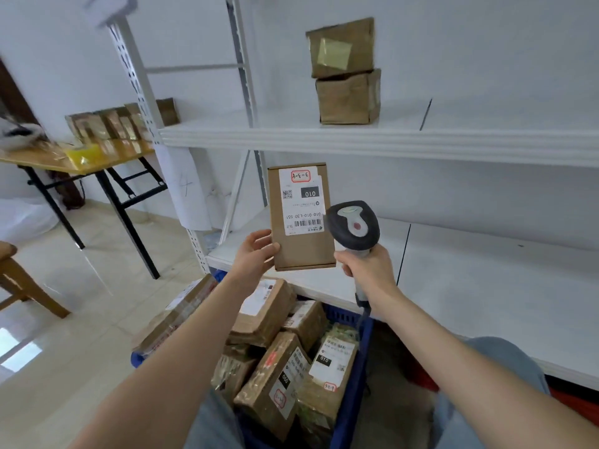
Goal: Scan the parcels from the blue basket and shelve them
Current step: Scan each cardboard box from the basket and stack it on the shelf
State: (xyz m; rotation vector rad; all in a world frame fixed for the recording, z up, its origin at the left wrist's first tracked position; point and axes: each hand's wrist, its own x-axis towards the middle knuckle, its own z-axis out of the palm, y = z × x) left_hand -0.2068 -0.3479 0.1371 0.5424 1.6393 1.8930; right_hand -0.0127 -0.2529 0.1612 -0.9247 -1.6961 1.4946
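Observation:
My left hand (256,254) grips a flat brown parcel (303,244) by its lower left corner and holds it upright, with its white shipping label facing me. Just to its right, my right hand (366,270) grips the handle of a grey and black barcode scanner (353,226), whose head sits right beside the label's barcode. Below my arms stands the blue basket (353,377), filled with several taped brown parcels (275,380). Behind the held parcel runs the white shelving unit (372,140).
Two brown boxes (346,72) stand stacked on the upper shelf. The lower shelf board (486,280) lies behind my hands. At the left stands a wooden folding table (48,160) carrying more parcels and a yellow item; a wooden stool (19,280) sits on the tiled floor.

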